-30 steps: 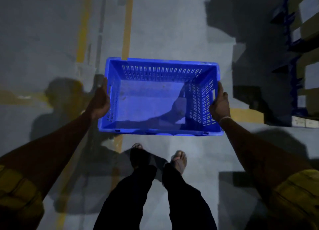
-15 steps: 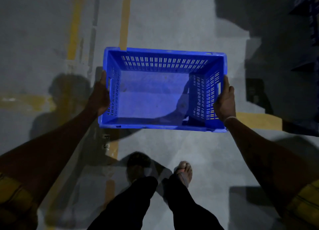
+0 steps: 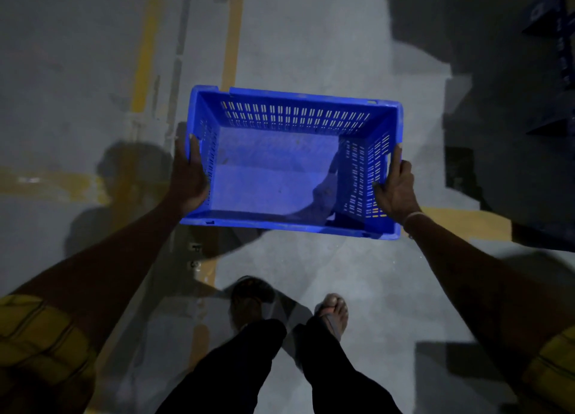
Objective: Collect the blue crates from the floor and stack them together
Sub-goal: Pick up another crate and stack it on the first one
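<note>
**Crate carried crosswise between two grips, no stack in view**

Feet come first: two sandalled feet [image 3: 289, 308] on the grey floor [image 3: 311, 46], dark trouser legs below them. Just ahead and above the floor hangs the blue crate [image 3: 273, 177], empty, open side up, held clear of the ground.

Its long axis runs left to right across the body, so each short end wall sits at one grip. The left hand [image 3: 188, 180] is clenched on the left end wall, thumb over the rim, fingers hidden under or outside it. The right hand [image 3: 396, 189] is clenched on the right end wall in the same way, thumb along the rim by the handle slot. Both grips sit toward the near half of the crate, so the far long wall overhangs forward and looks slightly tipped down to the right, though the wide lens may be exaggerating that.

Beyond the crate, yellow floor lines [image 3: 231, 34] run away ahead. At far right, dark shapes may be shelving; the light is too poor to tell.

No other crate shows, so the stack must lie outside this view; neither hand is nearer to it as far as can be judged.
</note>
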